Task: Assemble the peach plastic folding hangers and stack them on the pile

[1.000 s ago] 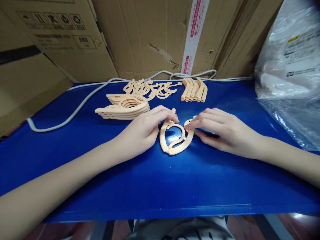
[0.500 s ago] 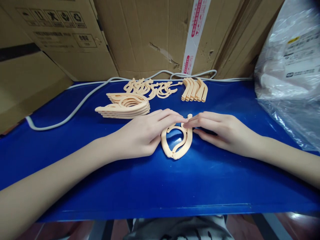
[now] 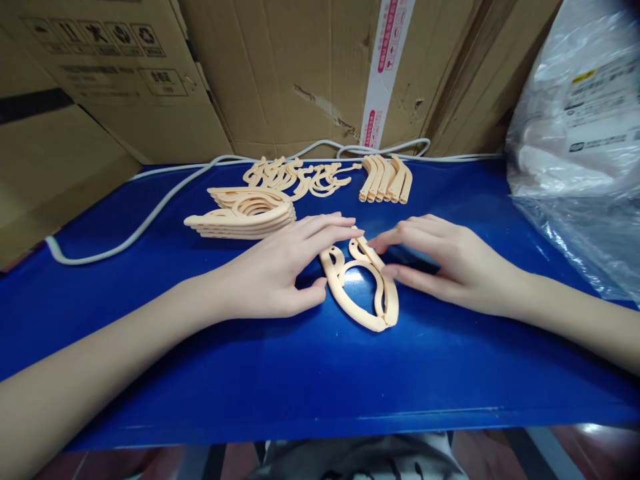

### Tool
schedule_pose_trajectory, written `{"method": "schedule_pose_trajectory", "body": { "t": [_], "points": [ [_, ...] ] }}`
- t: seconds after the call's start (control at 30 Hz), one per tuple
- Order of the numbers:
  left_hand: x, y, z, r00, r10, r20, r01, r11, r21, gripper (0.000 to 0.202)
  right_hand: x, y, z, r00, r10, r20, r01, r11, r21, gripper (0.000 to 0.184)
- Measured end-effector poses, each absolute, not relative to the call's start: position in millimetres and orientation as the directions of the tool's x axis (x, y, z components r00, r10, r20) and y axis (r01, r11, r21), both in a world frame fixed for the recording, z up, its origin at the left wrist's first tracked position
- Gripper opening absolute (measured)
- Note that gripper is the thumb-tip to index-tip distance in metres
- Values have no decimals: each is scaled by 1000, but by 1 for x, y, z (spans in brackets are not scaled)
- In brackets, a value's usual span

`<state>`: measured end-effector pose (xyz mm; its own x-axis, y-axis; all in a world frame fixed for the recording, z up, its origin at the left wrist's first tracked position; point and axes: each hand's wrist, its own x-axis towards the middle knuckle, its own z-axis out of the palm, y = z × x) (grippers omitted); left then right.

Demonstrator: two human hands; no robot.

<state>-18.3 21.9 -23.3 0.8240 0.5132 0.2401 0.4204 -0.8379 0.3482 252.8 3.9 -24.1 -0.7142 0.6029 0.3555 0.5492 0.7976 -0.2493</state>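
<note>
A cream folding clothes hanger (image 3: 357,321) lies folded on the blue tabletop, its two arms meeting at the near end and its curved hook part between them. My left hand (image 3: 280,267) is at its left, fingers stretched over the far end and thumb apart near the left arm. To the right, my right hand (image 3: 445,263) has thumb and forefinger apart, their tips against or very close to the right arm. Neither hand is wrapped round the hanger. A stack of similar folded hangers (image 3: 240,217) sits beyond my left hand.
Behind lie loose cream hooks (image 3: 280,175) and a row of curved hanger arms (image 3: 385,180). A white cable (image 3: 150,227) runs along the back and left. Cardboard boxes (image 3: 290,67) wall the rear; a clear plastic bag (image 3: 575,133) stands at right. The tabletop's front edge (image 3: 320,433) is near me.
The folded hanger has turned, its near end swinging right and towards me. My left thumb has spread out, and the fingers of both hands have eased off the hanger's far end.
</note>
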Motion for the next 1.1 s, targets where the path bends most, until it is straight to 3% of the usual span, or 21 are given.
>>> {"method": "schedule_pose_trajectory", "body": {
  "t": [0.2, 0.4, 0.57, 0.7, 0.83, 0.97, 1.1],
  "points": [
    [-17, 19, -23, 800, 563, 208, 479, -808, 344, 67, 251, 4, -27, -823, 504, 262, 454, 861, -231, 72],
    [-15, 17, -22, 789, 588, 181, 507, -788, 349, 71, 250, 1, -25, -866, 478, 147, 421, 856, -300, 58],
    [-15, 18, -21, 765, 622, 167, 554, -768, 322, 78, 251, 3, -24, -788, 560, 256, 465, 814, -348, 53],
    [-14, 18, -19, 764, 606, 222, 526, -784, 329, 63, 254, 7, -25, -591, 750, 296, 609, 656, -446, 52],
    [-13, 18, -18, 743, 545, 388, 473, -838, 272, 54, 253, 7, -18, -424, 894, 145, 638, 409, -652, 43],
    [-13, 18, -17, 745, 482, 462, 454, -873, 180, 57, 248, 4, -8, -440, 897, -33, 514, 221, -829, 42],
    [-14, 17, -18, 765, 455, 456, 450, -884, 127, 60, 247, 3, -7, -461, 881, -107, 433, 117, -894, 40]
  ]
}}
